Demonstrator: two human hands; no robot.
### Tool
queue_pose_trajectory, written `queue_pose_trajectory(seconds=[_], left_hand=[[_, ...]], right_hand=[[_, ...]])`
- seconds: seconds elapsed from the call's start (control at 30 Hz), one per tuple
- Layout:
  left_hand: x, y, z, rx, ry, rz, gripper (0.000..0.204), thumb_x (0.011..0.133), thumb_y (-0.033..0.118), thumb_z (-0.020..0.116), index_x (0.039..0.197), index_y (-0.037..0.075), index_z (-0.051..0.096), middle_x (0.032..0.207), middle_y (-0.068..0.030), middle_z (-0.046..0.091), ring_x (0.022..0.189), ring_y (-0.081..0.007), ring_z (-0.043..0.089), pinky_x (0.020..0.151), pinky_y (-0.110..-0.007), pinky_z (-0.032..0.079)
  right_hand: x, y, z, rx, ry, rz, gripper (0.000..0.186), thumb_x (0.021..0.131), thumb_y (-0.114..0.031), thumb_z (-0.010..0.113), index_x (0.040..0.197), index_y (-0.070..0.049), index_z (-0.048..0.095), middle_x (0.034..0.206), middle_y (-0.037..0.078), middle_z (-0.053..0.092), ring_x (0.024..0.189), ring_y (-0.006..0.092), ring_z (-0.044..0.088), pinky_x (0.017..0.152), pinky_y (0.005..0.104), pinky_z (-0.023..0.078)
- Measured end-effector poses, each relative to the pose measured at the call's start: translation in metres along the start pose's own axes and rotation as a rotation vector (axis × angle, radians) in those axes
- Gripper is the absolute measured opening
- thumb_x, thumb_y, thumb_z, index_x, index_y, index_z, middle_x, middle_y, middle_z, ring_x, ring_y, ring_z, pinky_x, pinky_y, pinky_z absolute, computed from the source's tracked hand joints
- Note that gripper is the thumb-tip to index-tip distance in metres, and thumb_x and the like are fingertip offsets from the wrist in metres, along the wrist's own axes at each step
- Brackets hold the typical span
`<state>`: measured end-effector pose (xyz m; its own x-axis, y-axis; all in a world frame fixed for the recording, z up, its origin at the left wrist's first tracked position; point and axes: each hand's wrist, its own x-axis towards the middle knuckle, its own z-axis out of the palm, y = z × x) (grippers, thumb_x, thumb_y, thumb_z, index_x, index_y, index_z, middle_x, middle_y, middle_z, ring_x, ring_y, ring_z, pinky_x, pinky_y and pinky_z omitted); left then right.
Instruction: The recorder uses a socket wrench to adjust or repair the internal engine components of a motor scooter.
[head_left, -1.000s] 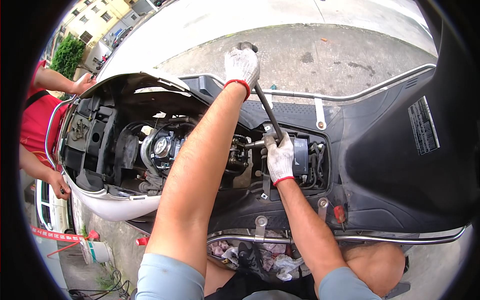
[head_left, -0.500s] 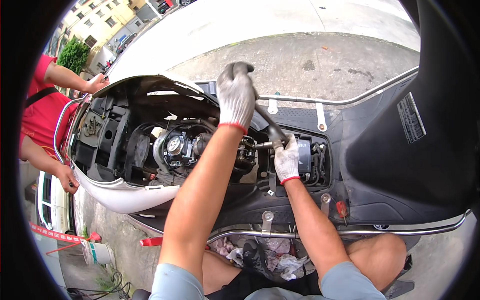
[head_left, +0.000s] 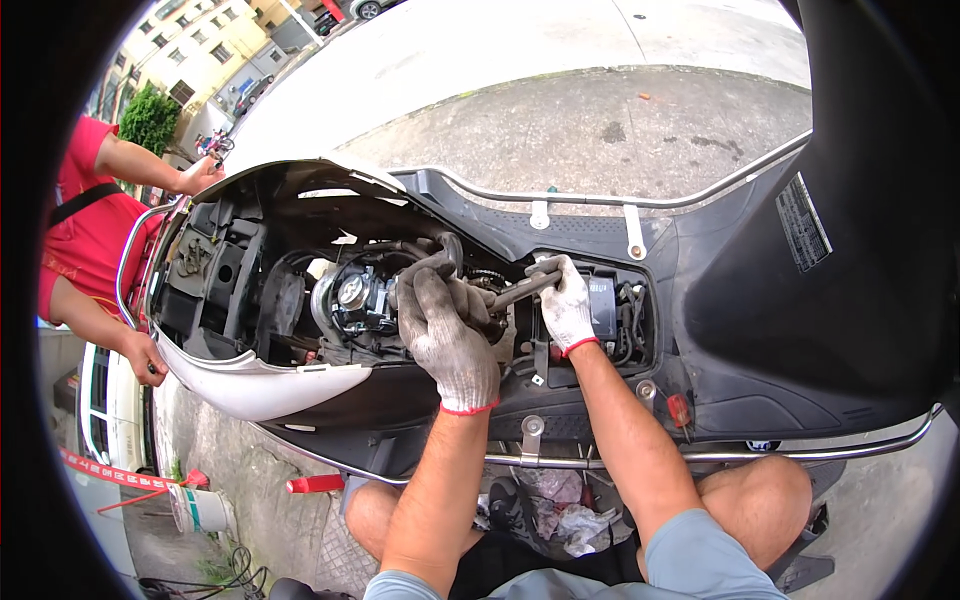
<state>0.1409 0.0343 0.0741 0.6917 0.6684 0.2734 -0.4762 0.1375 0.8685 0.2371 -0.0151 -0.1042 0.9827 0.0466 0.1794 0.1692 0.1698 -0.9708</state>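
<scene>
I sit beside an opened scooter (head_left: pixel 300 215) with its engine bay exposed. My left hand (head_left: pixel 445 335), in a dirty white glove, is closed around the handle end of a long metal wrench (head_left: pixel 518 291). That wrench runs right to my right hand (head_left: pixel 566 303), also gloved, which grips its head end down in the bay beside a black box with cables (head_left: pixel 605 305). A round metal engine part (head_left: pixel 350 293) sits just left of my left hand.
The raised black seat (head_left: pixel 800 300) fills the right side. A person in a red shirt (head_left: pixel 85 240) at the left holds the scooter's rim with both hands. A chrome rail (head_left: pixel 720 455) crosses near my knees. A white bucket (head_left: pixel 200 510) stands on the ground at lower left.
My left hand swung the wrench handle from high over the far edge of the scooter down and toward me. My right hand stayed at the wrench head.
</scene>
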Motion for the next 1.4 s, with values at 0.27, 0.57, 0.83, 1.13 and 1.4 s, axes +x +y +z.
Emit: queue_pose_trajectory(seconds=[0.27, 0.57, 0.83, 1.13, 1.4], left_hand=[[-0.006, -0.009, 0.004, -0.049, 0.034, 0.035, 0.021, 0.104, 0.027, 0.050, 0.099, 0.008, 0.055, 0.061, 0.0047, 0.030, 0.050, -0.0079, 0.028, 0.051, -0.026, 0.033], [0.018, -0.017, 0.023, 0.123, 0.050, 0.141, 0.027, 0.103, 0.027, 0.046, 0.086, 0.007, 0.052, 0.054, 0.0044, 0.032, 0.042, -0.0058, 0.029, 0.038, -0.022, 0.029], [0.021, -0.015, 0.025, 0.157, 0.016, 0.151, 0.030, 0.104, 0.026, 0.045, 0.084, 0.005, 0.052, 0.055, 0.0021, 0.039, 0.041, -0.0061, 0.035, 0.038, -0.022, 0.032], [0.031, -0.020, 0.024, 0.183, -0.028, 0.138, 0.029, 0.103, 0.026, 0.044, 0.084, 0.006, 0.052, 0.056, 0.0017, 0.040, 0.043, -0.0066, 0.036, 0.040, -0.022, 0.034], [0.058, -0.013, 0.035, 0.257, -0.081, 0.090, 0.034, 0.103, 0.022, 0.045, 0.076, 0.004, 0.052, 0.058, 0.0014, 0.044, 0.043, -0.0066, 0.039, 0.039, -0.023, 0.032]], right_hand=[[-0.002, 0.002, -0.001, 0.167, -0.054, 0.034, 0.005, 0.092, 0.001, 0.056, 0.095, -0.003, 0.057, 0.090, 0.005, 0.065, 0.082, 0.0128, 0.062, 0.078, 0.0271, 0.050], [-0.001, 0.003, 0.007, 0.337, -0.003, 0.215, 0.012, 0.091, 0.007, 0.051, 0.097, -0.003, 0.055, 0.090, 0.004, 0.063, 0.086, 0.0120, 0.058, 0.080, 0.0253, 0.047], [0.001, 0.003, 0.010, 0.254, 0.044, 0.224, 0.015, 0.090, 0.008, 0.047, 0.100, -0.001, 0.055, 0.091, 0.008, 0.064, 0.088, 0.0165, 0.062, 0.085, 0.0284, 0.049], [0.005, 0.020, 0.011, 0.161, 0.071, 0.147, 0.014, 0.091, 0.003, 0.055, 0.102, -0.006, 0.055, 0.091, 0.004, 0.065, 0.070, 0.0095, 0.057, 0.056, 0.0231, 0.048], [0.004, 0.015, 0.015, 0.078, 0.095, 0.262, 0.020, 0.091, -0.006, 0.061, 0.109, -0.001, 0.056, 0.096, 0.013, 0.065, 0.091, 0.0229, 0.062, 0.084, 0.0327, 0.048]])
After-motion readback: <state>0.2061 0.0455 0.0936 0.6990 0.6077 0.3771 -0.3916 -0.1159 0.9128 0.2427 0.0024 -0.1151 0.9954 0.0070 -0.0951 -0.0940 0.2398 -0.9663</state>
